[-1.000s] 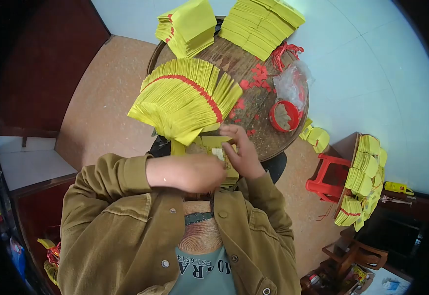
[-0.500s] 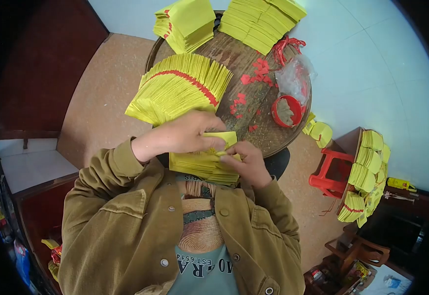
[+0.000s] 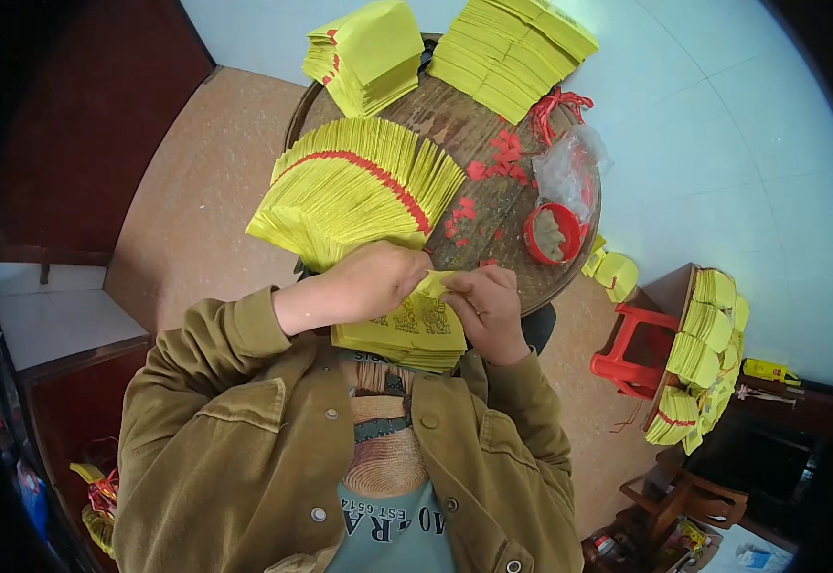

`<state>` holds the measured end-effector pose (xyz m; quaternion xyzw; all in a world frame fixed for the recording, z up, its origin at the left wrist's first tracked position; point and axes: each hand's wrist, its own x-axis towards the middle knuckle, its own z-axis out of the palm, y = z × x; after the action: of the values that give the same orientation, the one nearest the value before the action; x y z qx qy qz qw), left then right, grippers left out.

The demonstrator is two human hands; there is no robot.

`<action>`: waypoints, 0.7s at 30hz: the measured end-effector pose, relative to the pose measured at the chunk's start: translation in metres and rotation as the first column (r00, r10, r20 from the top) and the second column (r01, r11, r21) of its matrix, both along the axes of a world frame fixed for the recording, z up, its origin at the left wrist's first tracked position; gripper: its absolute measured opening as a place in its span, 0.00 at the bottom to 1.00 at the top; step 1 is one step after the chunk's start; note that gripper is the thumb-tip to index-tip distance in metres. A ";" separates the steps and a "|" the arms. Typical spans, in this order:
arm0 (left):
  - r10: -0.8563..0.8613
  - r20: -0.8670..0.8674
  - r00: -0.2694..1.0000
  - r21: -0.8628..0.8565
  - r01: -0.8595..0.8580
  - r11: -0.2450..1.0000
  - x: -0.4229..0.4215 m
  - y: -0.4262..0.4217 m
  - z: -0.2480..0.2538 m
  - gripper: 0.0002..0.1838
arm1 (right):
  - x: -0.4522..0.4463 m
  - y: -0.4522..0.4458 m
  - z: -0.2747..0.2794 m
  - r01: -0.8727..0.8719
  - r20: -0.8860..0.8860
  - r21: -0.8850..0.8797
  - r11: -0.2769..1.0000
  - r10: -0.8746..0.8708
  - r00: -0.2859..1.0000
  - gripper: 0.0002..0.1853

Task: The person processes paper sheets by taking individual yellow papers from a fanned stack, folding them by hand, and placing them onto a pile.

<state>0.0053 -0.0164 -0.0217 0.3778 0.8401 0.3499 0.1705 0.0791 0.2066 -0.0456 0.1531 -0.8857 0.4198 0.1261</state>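
From here I read "EST" on the shirt (image 3: 395, 533), while the right hand (image 3: 486, 310) pinches the printed yellow paper (image 3: 418, 320) and the left hand (image 3: 369, 282) curls over it, grip hidden.

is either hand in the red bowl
No, the left hand and right hand are both at the yellow paper, away from the red bowl.

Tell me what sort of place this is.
Probably a room in a home, used for paper handwork: a round wooden table bears a fanned stack of yellow paper, and a red plastic stool stands nearby.
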 end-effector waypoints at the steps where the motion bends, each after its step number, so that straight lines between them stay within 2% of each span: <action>1: -0.024 0.047 0.999 0.004 0.024 1.000 -0.001 -0.001 0.000 0.04 | -0.001 0.000 0.002 -0.029 -0.013 0.020 0.999 0.029 0.999 0.10; 7: -0.118 0.003 0.993 0.038 0.118 0.992 0.000 0.000 0.013 0.02 | -0.008 -0.010 0.008 0.002 0.014 0.083 0.997 -0.003 1.000 0.14; 9: 0.022 -0.011 1.000 0.187 -0.019 0.982 0.004 0.003 0.003 0.03 | -0.009 0.003 0.004 0.018 0.025 0.107 0.994 -0.020 0.999 0.15; 11: 0.164 0.005 0.986 0.326 -0.156 0.932 0.006 0.005 -0.004 0.06 | -0.018 0.026 -0.009 0.303 -0.080 -0.011 0.953 -0.302 0.950 0.16; 13: 0.196 0.020 0.980 0.332 -0.191 0.924 0.005 0.006 -0.003 0.07 | -0.031 0.069 -0.024 0.457 -0.152 0.220 0.862 -0.432 0.889 0.16; 14: 0.239 0.035 0.970 0.329 -0.237 0.914 0.005 0.005 -0.002 0.07 | -0.033 0.085 -0.034 0.462 -0.154 0.223 0.858 -0.437 0.886 0.16; 16: 0.330 0.065 0.942 0.320 -0.333 0.887 0.005 0.005 0.000 0.08 | -0.037 0.106 -0.055 0.522 -0.213 0.564 0.640 -0.498 0.840 0.15; 21: 0.358 0.108 0.927 0.338 -0.373 0.864 0.006 0.006 -0.001 0.09 | -0.051 0.122 -0.086 0.467 -0.134 0.723 0.509 -0.560 0.818 0.18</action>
<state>0.0116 -0.0105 -0.0223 0.2286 0.8162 0.5283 0.0482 0.0283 0.3287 -0.1313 -0.1042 -0.9870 -0.0163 0.1213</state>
